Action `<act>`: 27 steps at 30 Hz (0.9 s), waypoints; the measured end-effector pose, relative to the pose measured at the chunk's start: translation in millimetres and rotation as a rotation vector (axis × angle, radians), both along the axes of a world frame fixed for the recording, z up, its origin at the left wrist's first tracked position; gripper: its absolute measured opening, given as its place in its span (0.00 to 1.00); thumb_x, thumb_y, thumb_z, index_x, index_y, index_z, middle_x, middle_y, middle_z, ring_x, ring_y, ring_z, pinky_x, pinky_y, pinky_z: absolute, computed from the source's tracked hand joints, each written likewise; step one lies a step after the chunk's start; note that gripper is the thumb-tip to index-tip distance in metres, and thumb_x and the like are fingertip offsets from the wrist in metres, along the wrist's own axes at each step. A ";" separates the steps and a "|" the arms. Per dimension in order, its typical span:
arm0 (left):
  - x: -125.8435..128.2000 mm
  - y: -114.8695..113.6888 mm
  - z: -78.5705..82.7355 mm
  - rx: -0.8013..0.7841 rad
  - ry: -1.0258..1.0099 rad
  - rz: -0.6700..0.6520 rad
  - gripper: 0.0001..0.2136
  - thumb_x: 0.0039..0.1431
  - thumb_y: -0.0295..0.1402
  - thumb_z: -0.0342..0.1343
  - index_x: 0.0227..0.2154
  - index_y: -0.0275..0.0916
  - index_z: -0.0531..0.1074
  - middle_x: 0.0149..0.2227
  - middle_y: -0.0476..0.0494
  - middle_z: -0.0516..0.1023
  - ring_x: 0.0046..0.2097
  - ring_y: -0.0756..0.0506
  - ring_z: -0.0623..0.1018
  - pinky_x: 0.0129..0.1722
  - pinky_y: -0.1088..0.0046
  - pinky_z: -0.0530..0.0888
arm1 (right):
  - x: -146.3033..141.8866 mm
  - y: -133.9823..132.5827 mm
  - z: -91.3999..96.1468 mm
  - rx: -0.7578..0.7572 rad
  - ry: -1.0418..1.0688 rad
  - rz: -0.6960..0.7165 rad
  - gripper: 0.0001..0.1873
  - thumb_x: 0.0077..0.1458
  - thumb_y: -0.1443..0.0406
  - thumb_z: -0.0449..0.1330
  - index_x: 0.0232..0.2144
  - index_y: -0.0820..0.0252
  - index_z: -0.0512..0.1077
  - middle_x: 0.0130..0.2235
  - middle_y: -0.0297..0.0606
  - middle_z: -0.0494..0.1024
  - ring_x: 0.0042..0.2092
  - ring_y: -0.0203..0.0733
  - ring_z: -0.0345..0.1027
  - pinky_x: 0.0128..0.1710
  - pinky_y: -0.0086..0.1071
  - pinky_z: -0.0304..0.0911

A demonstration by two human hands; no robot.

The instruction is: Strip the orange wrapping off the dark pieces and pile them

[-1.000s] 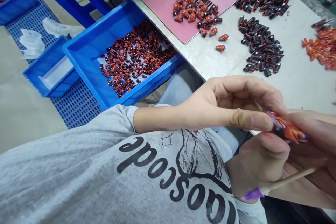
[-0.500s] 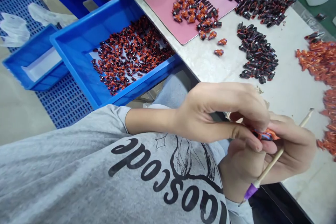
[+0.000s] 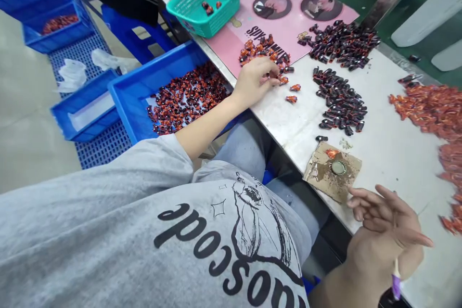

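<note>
My left hand (image 3: 257,81) is at the edge of a pile of small orange-and-black plastic pieces (image 3: 258,48), thumb and forefinger pinched together. Their tips touch one orange-and-black piece (image 3: 284,80), and two more lie just beyond. Palm up over the table's near edge, my right hand (image 3: 388,228) has its fingers loosely spread. A thin wooden stick with purple wrapping (image 3: 396,285) is tucked in it, partly hidden. Nearby lies brown cardboard (image 3: 334,187) with a dark wet stain, a bottle cap (image 3: 338,167) and an orange piece (image 3: 331,153).
Black hollow pieces (image 3: 341,98) form two heaps on the white table, and orange pieces (image 3: 429,110) are spread at right. A green basket (image 3: 204,26) stands on the pink mat. A blue crate (image 3: 135,91) of pieces sits beside the table. Another person's dark sleeve (image 3: 137,0) is at upper left.
My hands have separated. The left has carried its piece away to the pile at the mat's edge, while the right has opened out and lowered. The view has shifted, uncovering the cardboard.
</note>
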State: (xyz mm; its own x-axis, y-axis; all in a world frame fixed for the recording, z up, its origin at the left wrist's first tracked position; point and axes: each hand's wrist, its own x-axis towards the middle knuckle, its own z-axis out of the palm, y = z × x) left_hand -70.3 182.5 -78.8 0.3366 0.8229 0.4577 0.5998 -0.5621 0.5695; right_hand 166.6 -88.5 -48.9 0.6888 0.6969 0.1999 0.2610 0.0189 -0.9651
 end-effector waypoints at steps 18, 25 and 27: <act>110.5 -75.4 34.9 0.026 0.653 -0.423 0.12 0.67 0.26 0.50 0.47 0.32 0.75 0.48 0.33 0.78 0.51 0.39 0.76 0.45 0.65 0.71 | -4.3 8.9 -14.2 0.075 0.164 -0.004 0.16 0.52 0.55 0.69 0.36 0.61 0.76 0.30 0.35 0.80 0.32 0.34 0.75 0.36 0.28 0.69; 123.0 -76.8 40.6 0.140 0.807 -0.445 0.18 0.67 0.20 0.40 0.48 0.28 0.75 0.44 0.30 0.79 0.46 0.41 0.77 0.39 0.68 0.68 | -8.6 13.1 -23.6 0.006 -0.005 -0.078 0.12 0.52 0.57 0.70 0.35 0.58 0.82 0.31 0.37 0.83 0.33 0.36 0.76 0.39 0.30 0.71; 123.8 -72.2 41.2 0.153 0.799 -0.476 0.19 0.67 0.19 0.39 0.47 0.27 0.76 0.44 0.28 0.79 0.47 0.40 0.77 0.40 0.67 0.69 | -7.4 12.1 -24.1 0.045 -0.045 -0.059 0.11 0.52 0.57 0.69 0.34 0.57 0.82 0.31 0.37 0.83 0.33 0.37 0.76 0.38 0.32 0.71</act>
State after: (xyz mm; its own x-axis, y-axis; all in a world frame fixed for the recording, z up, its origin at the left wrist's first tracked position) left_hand 53.5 110.3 -37.6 0.8829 0.4680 0.0379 0.4687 -0.8833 -0.0112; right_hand 159.2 -76.4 -73.0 0.7178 0.6450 0.2621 0.3063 0.0455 -0.9508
